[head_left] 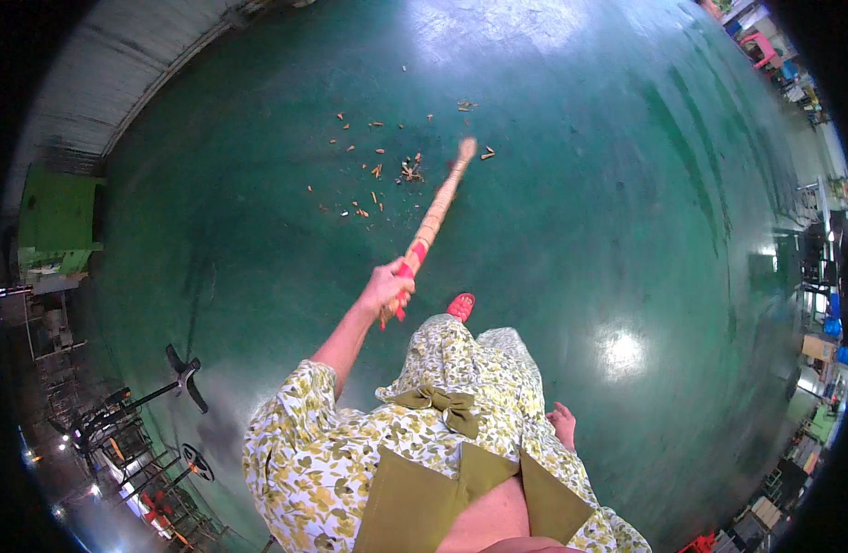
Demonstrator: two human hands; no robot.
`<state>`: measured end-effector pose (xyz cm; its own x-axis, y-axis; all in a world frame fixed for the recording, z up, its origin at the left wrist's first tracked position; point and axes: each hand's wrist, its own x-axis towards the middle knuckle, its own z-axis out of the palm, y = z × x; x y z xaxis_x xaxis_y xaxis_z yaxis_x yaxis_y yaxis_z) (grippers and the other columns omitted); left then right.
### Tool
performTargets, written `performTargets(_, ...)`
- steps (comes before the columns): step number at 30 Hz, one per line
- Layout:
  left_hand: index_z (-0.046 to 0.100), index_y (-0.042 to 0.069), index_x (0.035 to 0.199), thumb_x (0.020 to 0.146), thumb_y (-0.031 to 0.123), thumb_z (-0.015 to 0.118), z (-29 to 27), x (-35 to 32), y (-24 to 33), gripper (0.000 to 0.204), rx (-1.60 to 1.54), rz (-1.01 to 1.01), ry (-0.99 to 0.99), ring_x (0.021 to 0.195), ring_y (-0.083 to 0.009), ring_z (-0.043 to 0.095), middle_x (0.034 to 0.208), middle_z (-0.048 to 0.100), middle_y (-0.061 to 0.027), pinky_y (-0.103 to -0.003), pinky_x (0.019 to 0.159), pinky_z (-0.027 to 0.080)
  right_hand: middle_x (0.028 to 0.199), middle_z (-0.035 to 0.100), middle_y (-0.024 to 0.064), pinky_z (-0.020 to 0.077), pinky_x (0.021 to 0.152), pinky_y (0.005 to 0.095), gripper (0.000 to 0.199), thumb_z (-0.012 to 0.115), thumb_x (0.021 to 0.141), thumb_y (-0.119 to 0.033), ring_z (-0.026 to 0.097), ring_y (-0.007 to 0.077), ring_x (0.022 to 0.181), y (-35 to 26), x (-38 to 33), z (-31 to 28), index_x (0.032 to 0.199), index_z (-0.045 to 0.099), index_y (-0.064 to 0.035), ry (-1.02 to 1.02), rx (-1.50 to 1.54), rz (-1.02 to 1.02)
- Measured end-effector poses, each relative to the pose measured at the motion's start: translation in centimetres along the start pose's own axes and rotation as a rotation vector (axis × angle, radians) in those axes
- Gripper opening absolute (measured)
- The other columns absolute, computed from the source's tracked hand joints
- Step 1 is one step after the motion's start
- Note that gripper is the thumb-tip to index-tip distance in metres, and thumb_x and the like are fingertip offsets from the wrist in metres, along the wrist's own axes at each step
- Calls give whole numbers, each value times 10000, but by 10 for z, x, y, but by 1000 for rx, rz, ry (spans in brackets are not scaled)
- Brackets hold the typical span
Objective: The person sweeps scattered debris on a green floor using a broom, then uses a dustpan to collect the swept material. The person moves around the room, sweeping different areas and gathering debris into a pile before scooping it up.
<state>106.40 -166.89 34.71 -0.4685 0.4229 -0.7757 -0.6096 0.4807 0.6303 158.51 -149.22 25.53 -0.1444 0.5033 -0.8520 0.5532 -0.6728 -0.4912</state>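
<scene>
My left hand (pixel 384 288) is closed around one end of a long tan straw broom (pixel 433 218), which has bands along its length and red wrapping near my fingers. The broom slants away to the right, and its far end is blurred just above the floor. Small tan scraps (pixel 411 170) and dark bits lie scattered around and to the left of that end, with a small heap among them. Low beside my hip, on the right, my right hand (pixel 562 424) hangs partly behind my clothing, fingers loosely apart and holding nothing visible.
I stand on a glossy green floor (pixel 608 230), a red shoe (pixel 461 306) showing. At the left are a green cabinet (pixel 60 212) and a rack of equipment with a dark-legged stand (pixel 186 378). Cluttered shelves and boxes (pixel 818 347) line the right edge.
</scene>
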Motion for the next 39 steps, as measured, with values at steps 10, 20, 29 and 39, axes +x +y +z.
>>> performTargets(10,460,24,1133,692,-17,529,206,74,15,448,-168,-184,-656,446,-86,464,606,468,-16,-233,381,371,977,595,154,445,773,301,384,522,727,-41,567,213,869,-66,51,-33,1096,518,66,-171,-558,-397)
performTargets(20,511,75,566,704,145,554,484,303,39,161,331,-354,-637,466,-215,525,532,520,-51,-457,508,470,721,572,61,459,474,250,386,465,792,-62,524,120,549,-245,132,-145,1174,472,-11,104,-134,29)
performTargets(29,474,-2,882,749,4,520,272,317,127,141,-574,-288,-236,449,-57,420,625,460,-25,-168,346,331,725,560,60,470,472,259,421,441,786,-53,514,119,540,-323,215,-164,1207,443,-32,-30,-172,105)
performTargets(39,500,12,858,697,-23,537,193,262,179,169,-489,-76,300,445,-87,466,602,490,-29,-207,373,394,740,565,76,476,483,277,405,437,782,-66,518,127,550,-404,272,-149,1185,468,-48,-131,-282,73)
